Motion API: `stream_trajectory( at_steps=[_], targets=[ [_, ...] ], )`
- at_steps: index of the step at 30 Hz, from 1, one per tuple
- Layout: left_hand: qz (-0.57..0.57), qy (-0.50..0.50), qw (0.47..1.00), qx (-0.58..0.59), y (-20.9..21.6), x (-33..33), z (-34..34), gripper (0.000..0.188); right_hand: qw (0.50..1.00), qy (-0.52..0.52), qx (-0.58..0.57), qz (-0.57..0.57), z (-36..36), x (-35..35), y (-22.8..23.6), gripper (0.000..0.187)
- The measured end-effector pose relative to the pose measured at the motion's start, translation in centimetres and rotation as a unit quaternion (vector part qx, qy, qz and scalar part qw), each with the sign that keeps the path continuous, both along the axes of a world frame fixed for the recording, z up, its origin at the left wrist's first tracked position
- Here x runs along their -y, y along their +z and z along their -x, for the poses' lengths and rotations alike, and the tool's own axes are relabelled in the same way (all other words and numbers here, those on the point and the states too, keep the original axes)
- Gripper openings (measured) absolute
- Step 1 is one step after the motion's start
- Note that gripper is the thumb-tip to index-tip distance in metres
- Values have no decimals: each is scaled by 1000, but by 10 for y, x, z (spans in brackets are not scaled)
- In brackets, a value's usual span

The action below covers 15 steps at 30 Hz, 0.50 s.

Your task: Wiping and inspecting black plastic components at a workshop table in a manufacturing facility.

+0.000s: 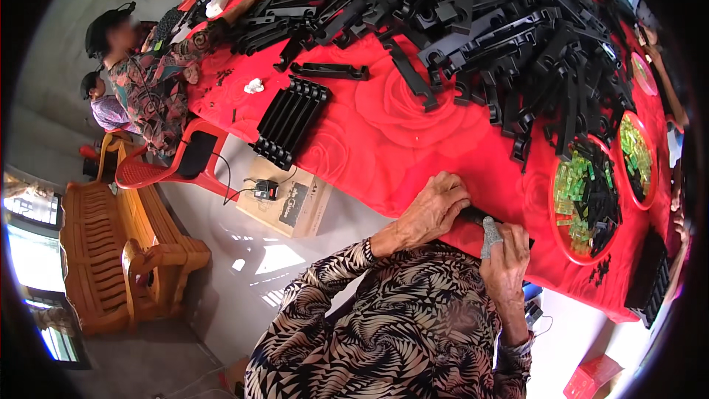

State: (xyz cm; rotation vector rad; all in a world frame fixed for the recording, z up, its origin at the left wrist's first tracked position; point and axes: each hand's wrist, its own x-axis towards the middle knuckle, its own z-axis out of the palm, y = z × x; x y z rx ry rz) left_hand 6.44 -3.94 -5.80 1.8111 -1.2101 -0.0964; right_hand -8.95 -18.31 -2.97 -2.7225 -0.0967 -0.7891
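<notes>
left hand [430, 214]: fingers curled on black part [471, 214] | right hand [505, 260]: likewise

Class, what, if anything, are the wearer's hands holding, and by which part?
A black part: the left hand grips its left end; the right hand lies over it nearer the other end, exact hold hidden.

A black piece [471, 215], partly covered, lies between the hands [430, 210].
</notes>
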Motion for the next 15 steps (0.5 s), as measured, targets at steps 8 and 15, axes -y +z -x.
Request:
stream_trajectory(
  at_steps=[8, 15],
  targets=[
    [-58, -19, 998, -9, 21, -14, 16, 66, 999, -4, -2, -48, 12, 14, 3, 48],
    [-50, -32, 995, -81, 6, -19, 33, 64, 991, -24, -42, -125, 21, 13, -3, 47]
  ],
)
